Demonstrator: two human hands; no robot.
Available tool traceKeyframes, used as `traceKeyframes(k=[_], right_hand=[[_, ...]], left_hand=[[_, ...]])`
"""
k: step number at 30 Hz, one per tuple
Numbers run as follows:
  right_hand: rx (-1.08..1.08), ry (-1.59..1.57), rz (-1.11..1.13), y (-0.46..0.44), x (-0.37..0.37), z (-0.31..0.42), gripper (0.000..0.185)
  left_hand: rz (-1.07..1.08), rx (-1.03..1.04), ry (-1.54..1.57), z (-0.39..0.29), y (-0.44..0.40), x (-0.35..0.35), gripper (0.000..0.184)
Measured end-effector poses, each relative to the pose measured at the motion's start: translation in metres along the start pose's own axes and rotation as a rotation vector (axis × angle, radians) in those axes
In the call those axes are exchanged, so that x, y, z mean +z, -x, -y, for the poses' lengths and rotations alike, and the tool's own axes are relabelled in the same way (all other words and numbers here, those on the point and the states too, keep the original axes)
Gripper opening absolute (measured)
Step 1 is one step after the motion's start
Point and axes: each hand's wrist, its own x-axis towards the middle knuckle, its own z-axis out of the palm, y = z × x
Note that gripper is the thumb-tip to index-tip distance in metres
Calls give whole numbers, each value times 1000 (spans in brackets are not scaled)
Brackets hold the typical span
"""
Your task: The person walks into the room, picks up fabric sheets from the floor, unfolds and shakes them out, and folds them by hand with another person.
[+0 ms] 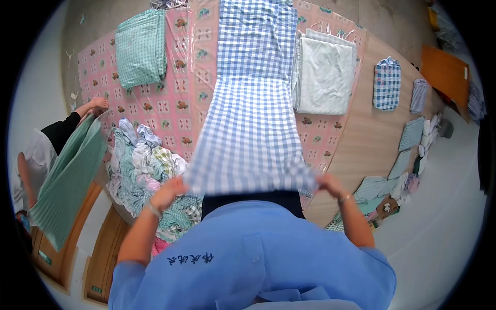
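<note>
A blue-and-white checked cloth (258,119), perhaps a sheet, stretches from the far part of the table toward my body. My left hand (169,192) is closed on its near left corner, and my right hand (330,185) grips the near right corner. Between them the near edge is pulled wide and blurred by motion. The cloth's far part lies flat in a narrower folded strip. Beside my left hand is a heap of crumpled laundry (147,163).
A folded green checked stack (140,49) and a folded white stack (326,75) flank the cloth on the pink patterned table cover (178,106). A checked bundle (386,84) and more folded pieces lie rightward. At left, a co-worker holds a green striped cloth (72,175).
</note>
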Motion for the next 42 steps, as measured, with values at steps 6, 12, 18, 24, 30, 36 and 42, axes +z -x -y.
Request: traceKeyframes(k=[6,12,18,24,30,36,42], right_hand=[[-561,168,-554,-104,-71,254,36],[-982,-107,-805,-184,-127,426,43],[-880,622,-907,-346,-135,320,40],[-208,41,-432,-469,-108,204,60],[-78,-137,-519,-567,-88,149,77],[-187,-122,-492,-605,-98,153,89],[-226,-115,-709,-627,-89,152,97]], left_hand=[[-222,568,-70,-163,-220,-59,16],[-518,956,46,-341,-351,-55,42],[-631,730,-225,-234,-503,-105,50],[-643,185,-252,-111,-585,-151,62],[-830,26,-326,-8,-672,-187,93],[-854,144,-333,28,-716,-207,100],[-654,98,-408,13,-707,-216,74]])
